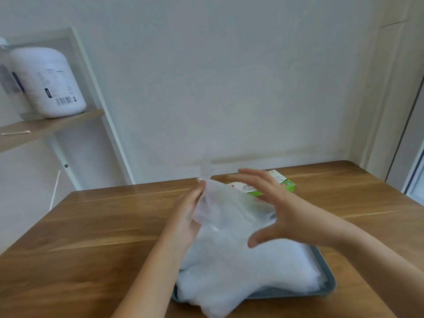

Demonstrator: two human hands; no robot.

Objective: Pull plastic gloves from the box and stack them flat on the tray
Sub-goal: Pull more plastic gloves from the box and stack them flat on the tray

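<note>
A thin clear plastic glove (212, 204) hangs in the air above the tray, pinched at its top by my left hand (187, 213). To its right my right hand (278, 211) hovers with fingers spread and nothing in it. Below them a pile of white translucent gloves (238, 271) lies on the grey-blue tray (329, 284) near the table's front edge. The green and white glove box (284, 181) lies on the table behind my right hand, mostly hidden by it.
The wooden table (91, 237) stretches left and right of the tray. At upper left, a wall shelf (46, 128) carries a large white jar (49, 82) and a cotton swab (16, 133). A door frame stands at far right.
</note>
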